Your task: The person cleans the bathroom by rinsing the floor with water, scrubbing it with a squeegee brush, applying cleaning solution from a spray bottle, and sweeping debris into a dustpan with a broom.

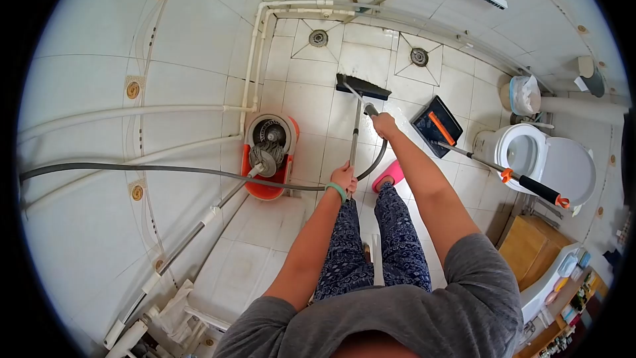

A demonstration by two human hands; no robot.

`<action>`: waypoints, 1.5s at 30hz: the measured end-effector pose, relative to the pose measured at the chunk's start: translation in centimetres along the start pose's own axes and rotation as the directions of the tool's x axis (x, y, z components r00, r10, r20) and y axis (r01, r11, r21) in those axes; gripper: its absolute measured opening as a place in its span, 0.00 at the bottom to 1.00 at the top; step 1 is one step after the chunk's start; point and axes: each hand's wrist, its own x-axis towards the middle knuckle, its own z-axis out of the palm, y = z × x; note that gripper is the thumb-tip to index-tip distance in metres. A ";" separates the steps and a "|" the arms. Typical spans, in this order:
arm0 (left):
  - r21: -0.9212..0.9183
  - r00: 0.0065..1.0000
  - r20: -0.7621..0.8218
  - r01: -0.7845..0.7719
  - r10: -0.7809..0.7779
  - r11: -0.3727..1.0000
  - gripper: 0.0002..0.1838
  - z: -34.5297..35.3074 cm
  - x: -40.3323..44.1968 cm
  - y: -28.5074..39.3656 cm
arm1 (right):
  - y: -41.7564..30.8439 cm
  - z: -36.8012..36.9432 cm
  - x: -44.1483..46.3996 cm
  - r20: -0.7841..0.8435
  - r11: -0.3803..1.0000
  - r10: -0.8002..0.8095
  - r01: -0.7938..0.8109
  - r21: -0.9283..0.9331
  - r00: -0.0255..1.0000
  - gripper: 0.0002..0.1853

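My left hand (342, 178) is closed around the pole of a broom (356, 134), whose wide black head (371, 89) rests on the tiles ahead of me. In my right hand (383, 126) is a hose nozzle (371, 110) with a thin metal wand, its tip over the broom head. From it a grey hose (192, 169) curves past my left hand and runs off to the left wall. Right of my right hand lies a black dustpan (434, 122) with an orange strip, its long handle (490, 162) reaching toward the toilet.
An orange mop bucket (268, 189) with a mop in it stands at left beside white pipes (252, 59). Two floor drains (318, 38) lie ahead. At right are a toilet (523, 149) with its lid raised, a lined bin (525, 96) and a wooden cabinet (530, 248).
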 end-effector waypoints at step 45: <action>0.027 0.993 -0.096 -0.072 0.074 0.997 0.08 1.0 0.6 -1.7 | 2.0 -0.5 -0.1 -0.036 0.994 0.013 -0.017 -0.109 0.999 0.23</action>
